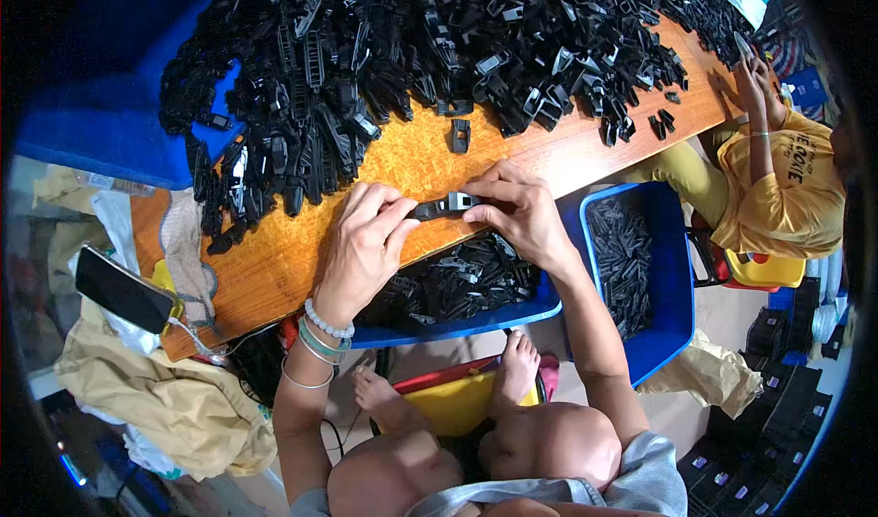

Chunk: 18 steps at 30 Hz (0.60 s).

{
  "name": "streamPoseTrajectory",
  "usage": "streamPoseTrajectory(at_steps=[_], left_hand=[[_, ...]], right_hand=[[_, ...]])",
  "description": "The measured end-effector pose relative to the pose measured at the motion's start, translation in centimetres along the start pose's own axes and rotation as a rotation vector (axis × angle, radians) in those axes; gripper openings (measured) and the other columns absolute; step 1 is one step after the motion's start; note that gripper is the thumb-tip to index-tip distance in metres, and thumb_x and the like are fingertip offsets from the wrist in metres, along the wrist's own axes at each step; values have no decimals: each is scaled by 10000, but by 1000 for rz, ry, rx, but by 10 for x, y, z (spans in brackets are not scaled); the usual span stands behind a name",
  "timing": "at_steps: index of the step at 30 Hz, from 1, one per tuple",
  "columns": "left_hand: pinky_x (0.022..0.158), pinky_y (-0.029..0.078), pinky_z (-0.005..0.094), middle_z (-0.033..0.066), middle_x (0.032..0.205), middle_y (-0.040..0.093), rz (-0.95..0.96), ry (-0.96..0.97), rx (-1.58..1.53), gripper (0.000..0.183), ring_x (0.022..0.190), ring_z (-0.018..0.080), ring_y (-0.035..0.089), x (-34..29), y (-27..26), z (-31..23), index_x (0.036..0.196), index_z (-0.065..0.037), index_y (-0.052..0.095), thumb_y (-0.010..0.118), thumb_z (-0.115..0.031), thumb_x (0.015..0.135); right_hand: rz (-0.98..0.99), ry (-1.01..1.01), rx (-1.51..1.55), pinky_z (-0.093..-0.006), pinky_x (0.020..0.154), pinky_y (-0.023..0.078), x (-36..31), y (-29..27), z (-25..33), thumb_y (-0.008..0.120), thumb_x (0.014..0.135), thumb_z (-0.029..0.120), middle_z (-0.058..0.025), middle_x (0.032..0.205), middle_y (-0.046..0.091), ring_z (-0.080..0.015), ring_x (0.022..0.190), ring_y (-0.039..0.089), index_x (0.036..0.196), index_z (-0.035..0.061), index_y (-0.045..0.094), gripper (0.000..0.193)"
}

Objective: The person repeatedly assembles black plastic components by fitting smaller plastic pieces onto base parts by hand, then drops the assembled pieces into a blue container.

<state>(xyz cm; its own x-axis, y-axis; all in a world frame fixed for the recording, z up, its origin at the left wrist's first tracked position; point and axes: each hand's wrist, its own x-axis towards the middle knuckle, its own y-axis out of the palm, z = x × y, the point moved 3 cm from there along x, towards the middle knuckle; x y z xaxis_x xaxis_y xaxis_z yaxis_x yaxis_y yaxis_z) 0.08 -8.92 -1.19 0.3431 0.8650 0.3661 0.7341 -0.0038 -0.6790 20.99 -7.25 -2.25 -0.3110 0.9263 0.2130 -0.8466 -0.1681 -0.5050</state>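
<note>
Between my two hands, just above the table's near edge, is a pair of black plastic parts. My left hand [368, 235] pinches a narrow black plastic strip [427, 210] between thumb and fingers. A small hollow black plastic housing [460, 201] sits at the strip's right end, gripped by the thumb and forefinger of my right hand [523, 208]. The two parts meet end to end; how deep the strip goes into the housing is hidden. A similar loose housing [460, 135] lies on the wooden table [402, 160] beyond them.
A large heap of black plastic parts [366, 50] covers the table's far side. Below the near edge stands a blue bin [521, 316] of parts; another blue bin [675, 279] is to the right. A phone [126, 288] stands at left. Another person [777, 188] sits at right.
</note>
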Motion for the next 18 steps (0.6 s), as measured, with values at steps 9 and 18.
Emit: streamPoseTrajectory(at_steps=[9, 18], left_hand=[[773, 477, 377, 139, 888, 595, 8, 76, -44, 192, 847, 303, 566, 7, 10, 2, 943, 50, 662, 714, 5, 764], [924, 444, 412, 165, 1107, 597, -172, 220, 696, 229, 1100, 318, 535, 54, -26, 12, 994, 5, 691, 685, -50, 772]], right_hand=[[86, -180, -57, -376, 839, 411, 18, 8, -3, 821, 666, 183, -57, 890, 620, -246, 893, 552, 928, 54, 757, 299], [106, 143, 36, -378, 823, 477, 23, -34, 6, 782, 786, 276, -111, 915, 647, -265, 852, 610, 892, 13, 741, 287]])
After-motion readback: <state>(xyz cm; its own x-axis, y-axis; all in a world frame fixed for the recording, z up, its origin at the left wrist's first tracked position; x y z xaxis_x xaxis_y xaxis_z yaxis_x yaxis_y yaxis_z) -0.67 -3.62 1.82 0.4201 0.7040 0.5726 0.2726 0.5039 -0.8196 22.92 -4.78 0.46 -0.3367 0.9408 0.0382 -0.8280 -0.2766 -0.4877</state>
